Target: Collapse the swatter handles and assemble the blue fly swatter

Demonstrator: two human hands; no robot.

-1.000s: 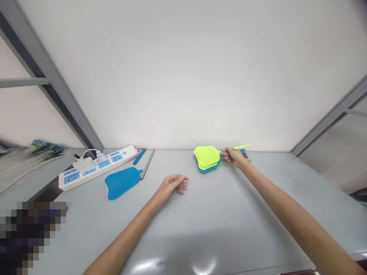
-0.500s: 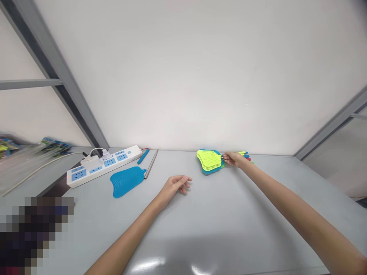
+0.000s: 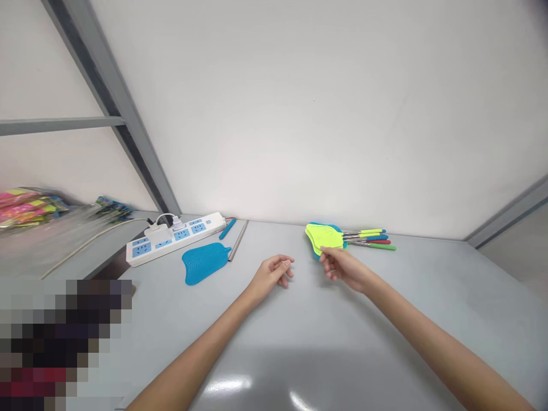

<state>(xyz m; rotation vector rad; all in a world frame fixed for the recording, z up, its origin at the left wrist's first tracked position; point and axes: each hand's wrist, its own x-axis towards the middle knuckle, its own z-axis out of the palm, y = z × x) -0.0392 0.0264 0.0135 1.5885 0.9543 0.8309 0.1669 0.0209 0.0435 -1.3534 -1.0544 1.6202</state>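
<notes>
A stack of fly swatters point(image 3: 325, 238), yellow-green head on top and a blue one beneath, lies near the back of the grey table point(image 3: 325, 342); their coloured handles point(image 3: 371, 238) fan out to the right. My right hand point(image 3: 340, 267) hovers just in front of the stack, fingers loosely curled and apart, holding nothing. My left hand point(image 3: 272, 272) rests over the table's middle, fingers relaxed and slightly curled, empty. A separate blue swatter head point(image 3: 202, 262) lies to the left, with a metal rod point(image 3: 238, 248) and a blue grip point(image 3: 227, 229) beside it.
A white power strip point(image 3: 175, 238) with blue sockets and a plugged-in adapter sits at the back left, its cable trailing left. Packets of coloured items point(image 3: 25, 204) lie at the far left. A grey metal frame post point(image 3: 128, 131) rises behind the strip.
My right hand has let go of the swatter handles and drawn back toward me, in front of the stack. The stack now lies flat. The view has shifted left.
</notes>
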